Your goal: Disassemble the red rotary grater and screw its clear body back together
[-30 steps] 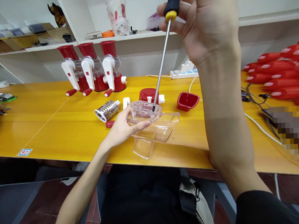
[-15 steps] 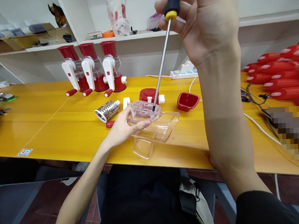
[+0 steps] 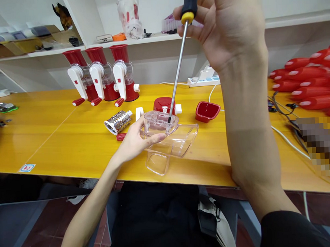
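My left hand (image 3: pixel 135 139) is closed round the upper end of a clear plastic grater housing (image 3: pixel 179 141), which lies on its side on the table. High in the view, my right hand (image 3: pixel 212 26) grips a screwdriver (image 3: pixel 179 64) by its black and yellow handle. The long shaft slants down, its dark tip inside the round end of the housing. Just behind stands a red base (image 3: pixel 164 104) with a white knob. To the left lies a metal grating drum (image 3: pixel 118 122), and a red crank grip (image 3: pixel 121 137) shows beside my left hand.
A red hopper (image 3: pixel 207 111) sits right of the housing. Three assembled rotary graters (image 3: pixel 123 76) stand at the back left. Red parts (image 3: pixel 310 80) are piled at the right, near loose cables. A power strip (image 3: pixel 203 81) lies at the back below the shelf (image 3: pixel 156 39).
My right hand and the screwdriver handle have shifted very slightly; the tip stays in the same place in the housing. My left hand and the housing look still.
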Action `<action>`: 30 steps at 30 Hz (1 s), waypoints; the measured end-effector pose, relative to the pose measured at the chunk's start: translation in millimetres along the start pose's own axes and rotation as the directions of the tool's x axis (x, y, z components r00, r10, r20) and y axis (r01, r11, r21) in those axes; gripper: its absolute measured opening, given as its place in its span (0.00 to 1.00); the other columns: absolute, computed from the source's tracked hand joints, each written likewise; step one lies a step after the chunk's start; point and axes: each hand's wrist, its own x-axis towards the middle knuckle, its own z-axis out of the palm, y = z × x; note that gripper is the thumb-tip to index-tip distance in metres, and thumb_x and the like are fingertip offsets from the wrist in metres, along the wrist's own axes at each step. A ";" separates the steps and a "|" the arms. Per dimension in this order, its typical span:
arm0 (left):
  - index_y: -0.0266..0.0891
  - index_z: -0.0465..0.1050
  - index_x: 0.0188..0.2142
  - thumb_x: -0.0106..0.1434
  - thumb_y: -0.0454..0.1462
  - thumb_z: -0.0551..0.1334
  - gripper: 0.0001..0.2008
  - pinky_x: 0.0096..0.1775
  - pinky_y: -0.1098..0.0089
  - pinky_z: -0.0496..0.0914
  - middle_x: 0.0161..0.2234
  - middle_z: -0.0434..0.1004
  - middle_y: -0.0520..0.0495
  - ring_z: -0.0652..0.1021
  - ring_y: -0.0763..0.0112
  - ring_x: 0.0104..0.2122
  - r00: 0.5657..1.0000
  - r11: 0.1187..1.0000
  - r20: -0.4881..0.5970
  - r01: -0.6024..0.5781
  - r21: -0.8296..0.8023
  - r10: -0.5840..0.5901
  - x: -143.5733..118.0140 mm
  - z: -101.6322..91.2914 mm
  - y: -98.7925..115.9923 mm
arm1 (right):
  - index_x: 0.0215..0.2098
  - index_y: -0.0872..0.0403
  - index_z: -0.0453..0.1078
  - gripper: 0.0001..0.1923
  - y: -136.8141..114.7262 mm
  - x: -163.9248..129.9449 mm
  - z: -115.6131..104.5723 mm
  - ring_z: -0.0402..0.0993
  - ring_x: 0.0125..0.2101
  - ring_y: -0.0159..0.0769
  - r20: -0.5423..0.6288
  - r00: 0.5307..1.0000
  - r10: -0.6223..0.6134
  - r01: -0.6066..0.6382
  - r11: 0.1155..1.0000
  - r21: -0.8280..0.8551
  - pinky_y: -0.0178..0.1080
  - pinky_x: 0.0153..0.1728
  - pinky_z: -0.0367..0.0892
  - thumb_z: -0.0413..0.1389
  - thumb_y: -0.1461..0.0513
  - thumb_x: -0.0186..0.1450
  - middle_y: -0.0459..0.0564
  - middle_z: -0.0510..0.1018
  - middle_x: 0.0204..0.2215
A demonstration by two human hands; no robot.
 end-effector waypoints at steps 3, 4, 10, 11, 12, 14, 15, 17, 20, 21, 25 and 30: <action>0.40 0.72 0.54 0.57 0.48 0.71 0.28 0.58 0.55 0.70 0.54 0.78 0.41 0.77 0.55 0.54 1.000 1.000 0.000 0.000 0.002 0.000 0.1 0.1 0.0 | 0.50 0.54 0.47 0.23 -1.9 -2.2 1.9 0.76 0.37 0.15 0.024 1.000 0.017 -0.018 1.000 0.021 0.22 0.33 0.74 0.47 0.53 0.61 0.35 0.70 0.40; 0.39 0.73 0.54 0.57 0.48 0.71 0.28 0.58 0.55 0.70 0.54 0.78 0.41 0.77 0.55 0.54 1.000 1.000 0.002 0.002 0.001 -0.002 0.0 0.1 0.0 | 0.50 0.54 0.46 0.22 -2.2 -3.2 2.8 0.76 0.39 0.16 0.034 0.999 0.015 -0.016 0.999 0.028 0.21 0.34 0.74 0.46 0.53 0.62 0.35 0.71 0.41; 0.41 0.72 0.55 0.58 0.46 0.71 0.27 0.58 0.57 0.70 0.56 0.77 0.42 0.77 0.57 0.55 1.000 1.000 0.001 -0.007 -0.004 0.007 -1.0 -0.4 -0.7 | 0.51 0.51 0.46 0.26 -0.2 -3.9 3.7 0.77 0.39 0.17 0.032 0.999 0.016 -0.016 1.000 0.015 0.19 0.30 0.71 0.48 0.49 0.61 0.34 0.72 0.43; 0.41 0.72 0.55 0.58 0.46 0.71 0.27 0.58 0.56 0.70 0.56 0.77 0.42 0.77 0.57 0.55 1.000 1.000 0.001 -0.010 0.002 0.010 -0.9 -0.5 -0.5 | 0.52 0.50 0.46 0.29 0.4 -2.8 2.9 0.76 0.38 0.16 0.016 1.000 0.014 -0.015 1.000 0.013 0.19 0.29 0.70 0.51 0.48 0.59 0.34 0.72 0.43; 0.41 0.72 0.54 0.58 0.47 0.71 0.27 0.59 0.56 0.70 0.56 0.77 0.42 0.77 0.56 0.55 1.000 1.000 0.003 -0.012 0.009 0.012 -0.8 -0.5 -0.1 | 0.53 0.49 0.46 0.31 0.8 -1.7 2.0 0.75 0.37 0.15 -0.004 1.000 0.016 -0.016 1.000 0.014 0.19 0.28 0.70 0.53 0.49 0.57 0.35 0.71 0.44; 0.40 0.72 0.54 0.58 0.48 0.71 0.27 0.59 0.55 0.70 0.56 0.77 0.41 0.76 0.55 0.56 1.000 1.000 0.005 -0.010 0.022 0.010 -0.6 -0.4 0.7 | 0.54 0.49 0.46 0.30 1.1 0.3 0.2 0.75 0.36 0.15 -0.030 0.999 0.025 -0.025 1.000 0.015 0.20 0.28 0.70 0.53 0.53 0.57 0.35 0.69 0.44; 0.40 0.72 0.54 0.58 0.49 0.71 0.28 0.59 0.54 0.70 0.56 0.77 0.41 0.76 0.54 0.56 1.000 1.000 0.007 -0.007 0.024 0.007 -0.6 -0.2 1.1 | 0.53 0.50 0.47 0.28 1.0 0.8 -0.3 0.75 0.37 0.15 -0.028 0.999 0.026 -0.026 1.000 0.016 0.20 0.29 0.71 0.51 0.53 0.58 0.35 0.69 0.44; 0.39 0.72 0.55 0.58 0.49 0.71 0.29 0.59 0.54 0.69 0.56 0.77 0.41 0.76 0.54 0.56 1.000 1.000 0.005 -0.004 0.019 0.004 -0.5 0.0 1.2 | 0.51 0.52 0.47 0.25 0.0 0.4 -0.6 0.76 0.39 0.17 -0.009 1.000 0.022 -0.021 1.000 0.023 0.20 0.30 0.72 0.48 0.52 0.60 0.36 0.69 0.43; 0.40 0.72 0.55 0.58 0.49 0.71 0.29 0.59 0.55 0.70 0.56 0.77 0.41 0.76 0.55 0.56 1.000 1.000 0.003 -0.008 0.008 0.008 -0.6 0.0 -0.1 | 0.50 0.53 0.46 0.22 -1.6 -2.1 0.2 0.77 0.41 0.19 0.027 0.999 0.021 -0.022 0.999 0.032 0.21 0.32 0.73 0.45 0.52 0.63 0.35 0.71 0.43; 0.40 0.72 0.55 0.58 0.48 0.71 0.29 0.59 0.56 0.70 0.56 0.77 0.42 0.76 0.56 0.56 1.000 1.000 0.003 -0.012 0.005 0.012 -0.6 -0.1 -0.7 | 0.50 0.53 0.47 0.22 -1.9 -3.0 0.5 0.78 0.41 0.20 0.040 0.999 0.019 -0.020 0.999 0.029 0.21 0.32 0.74 0.45 0.52 0.63 0.35 0.72 0.44; 0.41 0.72 0.55 0.59 0.46 0.71 0.27 0.58 0.58 0.70 0.55 0.77 0.43 0.77 0.58 0.55 1.000 1.000 0.008 -0.022 -0.005 0.022 -0.5 -0.8 -2.0 | 0.52 0.53 0.50 0.24 -1.9 -5.0 1.3 0.78 0.44 0.22 0.061 0.998 -0.003 0.002 1.000 0.007 0.22 0.32 0.74 0.47 0.52 0.61 0.36 0.72 0.46; 0.41 0.73 0.53 0.58 0.47 0.71 0.26 0.57 0.57 0.70 0.54 0.78 0.43 0.77 0.58 0.53 1.000 1.000 0.009 -0.028 -0.003 0.028 -0.4 -0.9 -1.2 | 0.54 0.51 0.45 0.27 -2.3 -4.7 1.5 0.78 0.44 0.22 0.037 0.999 0.003 -0.003 1.000 -0.001 0.24 0.31 0.75 0.48 0.53 0.60 0.36 0.72 0.46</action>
